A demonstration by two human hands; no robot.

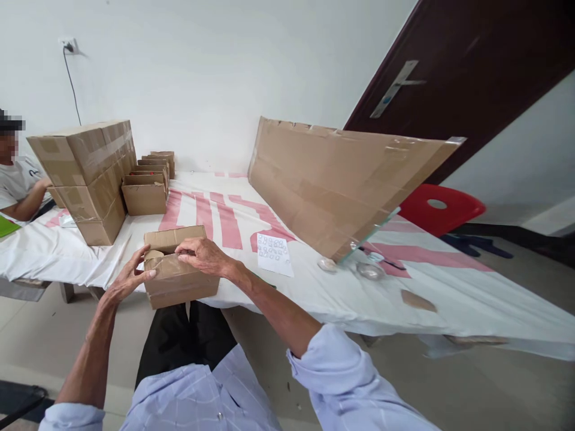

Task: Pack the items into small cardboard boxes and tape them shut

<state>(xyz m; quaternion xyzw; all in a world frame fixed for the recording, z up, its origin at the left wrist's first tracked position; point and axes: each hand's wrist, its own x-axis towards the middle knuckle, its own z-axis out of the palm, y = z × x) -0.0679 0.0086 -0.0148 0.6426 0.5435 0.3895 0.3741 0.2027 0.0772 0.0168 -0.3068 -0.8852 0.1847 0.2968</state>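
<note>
Box (184, 284) sits on near edge of table (309, 296), at eight o'clock, long axis nine-to-three; left hand (129, 278) grasps its nine-o'clock end, right hand (206, 255) bends over its top, but whether it pinches I cannot tell.

left grip (131, 274) has thumb and fingers spread, right grip (203, 254) is kinda curled, fingers bunched, right forearm (274, 308) slanting leftward lol
</note>
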